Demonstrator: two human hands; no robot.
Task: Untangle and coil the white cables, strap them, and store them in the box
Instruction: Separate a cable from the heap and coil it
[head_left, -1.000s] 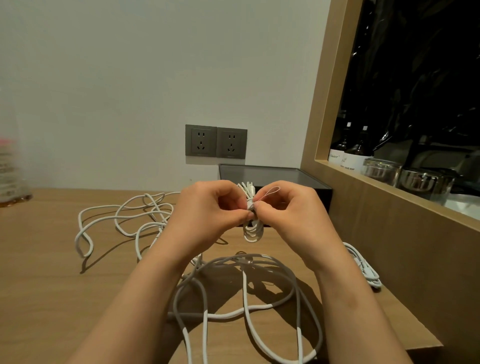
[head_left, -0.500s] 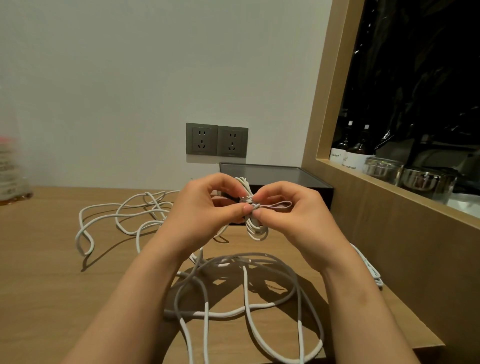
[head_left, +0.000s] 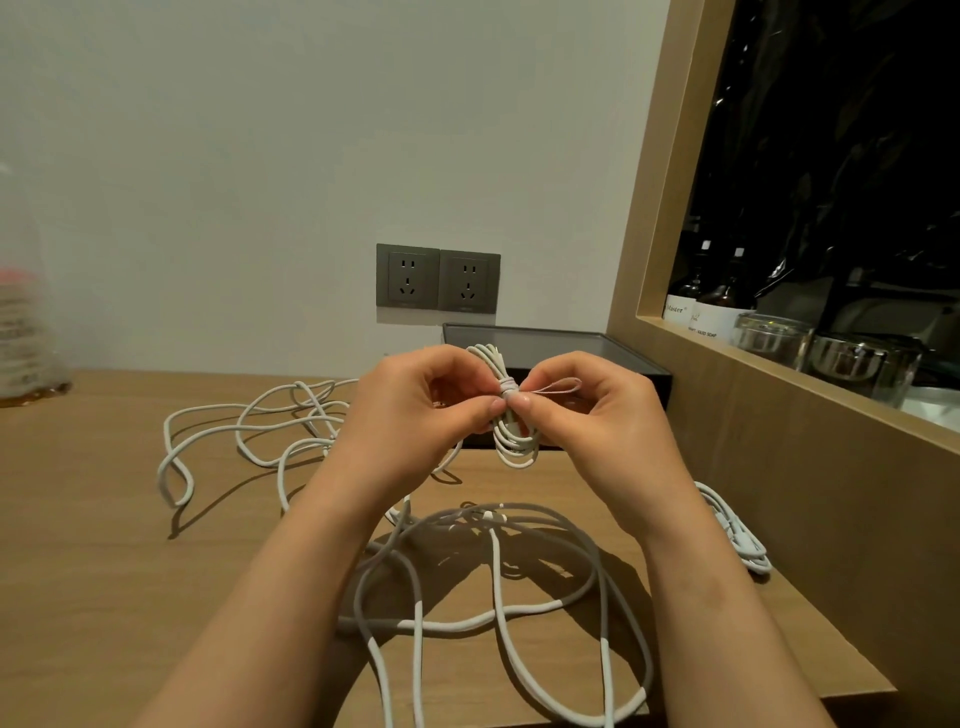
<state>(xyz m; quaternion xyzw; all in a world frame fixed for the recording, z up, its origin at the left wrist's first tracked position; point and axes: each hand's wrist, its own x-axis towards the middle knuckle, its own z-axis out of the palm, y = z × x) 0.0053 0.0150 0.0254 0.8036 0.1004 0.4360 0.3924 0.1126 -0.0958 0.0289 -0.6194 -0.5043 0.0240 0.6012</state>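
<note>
A small coiled white cable (head_left: 511, 441) is held upright in the air in front of the dark box (head_left: 561, 348). My left hand (head_left: 415, 410) pinches the coil at its waist. My right hand (head_left: 597, 415) pinches a thin elastic strap (head_left: 553, 387) that is wound round the coil's middle, its free loop sticking out to the right. Loose tangled white cables (head_left: 249, 426) lie on the wooden table (head_left: 93, 545) at the left, and more loops (head_left: 498, 613) lie under my forearms. Another bundled white cable (head_left: 737, 535) lies at the right by the wooden panel.
Two grey wall sockets (head_left: 439, 280) sit above the box. A clear plastic bottle (head_left: 23, 322) stands at the far left. A wood-framed niche at the right holds bottles (head_left: 701, 306) and glass jars (head_left: 774, 343). The table's front right edge (head_left: 831, 680) is near.
The coil has been turned a little and lifted slightly. My right hand has drawn the strap's loop out to the right, from pointing upward to lying level.
</note>
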